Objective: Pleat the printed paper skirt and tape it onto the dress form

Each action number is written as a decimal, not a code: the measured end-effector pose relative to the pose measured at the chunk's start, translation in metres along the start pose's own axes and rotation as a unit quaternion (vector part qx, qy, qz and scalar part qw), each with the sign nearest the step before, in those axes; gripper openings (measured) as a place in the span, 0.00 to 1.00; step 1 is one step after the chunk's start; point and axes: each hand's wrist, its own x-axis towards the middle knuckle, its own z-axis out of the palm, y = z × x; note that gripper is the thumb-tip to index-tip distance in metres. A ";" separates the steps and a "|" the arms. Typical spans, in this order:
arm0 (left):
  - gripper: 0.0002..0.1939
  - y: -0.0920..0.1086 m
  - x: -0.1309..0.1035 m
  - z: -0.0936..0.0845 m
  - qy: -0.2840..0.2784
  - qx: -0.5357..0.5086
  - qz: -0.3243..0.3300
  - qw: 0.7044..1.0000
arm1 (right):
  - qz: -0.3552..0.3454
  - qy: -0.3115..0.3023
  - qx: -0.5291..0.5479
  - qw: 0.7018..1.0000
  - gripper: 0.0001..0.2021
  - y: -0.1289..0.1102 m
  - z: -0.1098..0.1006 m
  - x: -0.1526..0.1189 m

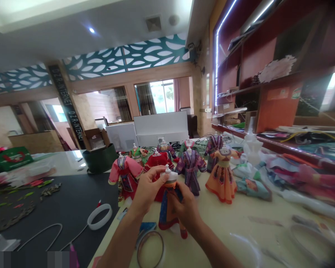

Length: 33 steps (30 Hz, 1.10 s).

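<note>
In front of me, both my hands are on a small white doll mannequin (172,176) that wears an orange and blue skirt (166,212) with a dark red hem. The fingers of my left hand (150,183) close around its upper body, near the neck knob. Lower down, my right hand (187,203) grips the skirt at the waist; part of the cloth is hidden behind its fingers. Just behind stand other dressed mannequins: a pink robe (125,172), a red dress (157,160), a purple robe (191,167) and an orange dress (222,175).
A tape roll (163,247) lies on the pale table near my forearms. To the left, a white ring-shaped roll (100,225) rests on a dark mat (72,193) with a cable. Bundled cloth (253,188) and a bare white mannequin (252,147) are on the right.
</note>
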 end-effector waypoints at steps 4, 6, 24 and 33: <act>0.15 0.000 0.001 0.001 0.007 -0.009 -0.011 1.000 | -0.012 0.005 -0.011 1.000 0.12 -0.001 0.000 0.000; 0.16 0.000 0.002 0.002 0.005 -0.016 -0.020 1.000 | -0.016 0.007 -0.020 1.000 0.12 -0.001 0.000 0.000; 0.19 0.003 -0.004 -0.002 0.025 -0.051 -0.032 0.998 | -0.023 -0.013 -0.034 0.999 0.15 0.004 -0.001 0.000; 0.19 -0.013 -0.019 -0.005 0.044 -0.089 -0.067 0.993 | -0.031 -0.020 -0.036 0.999 0.16 0.004 -0.004 0.002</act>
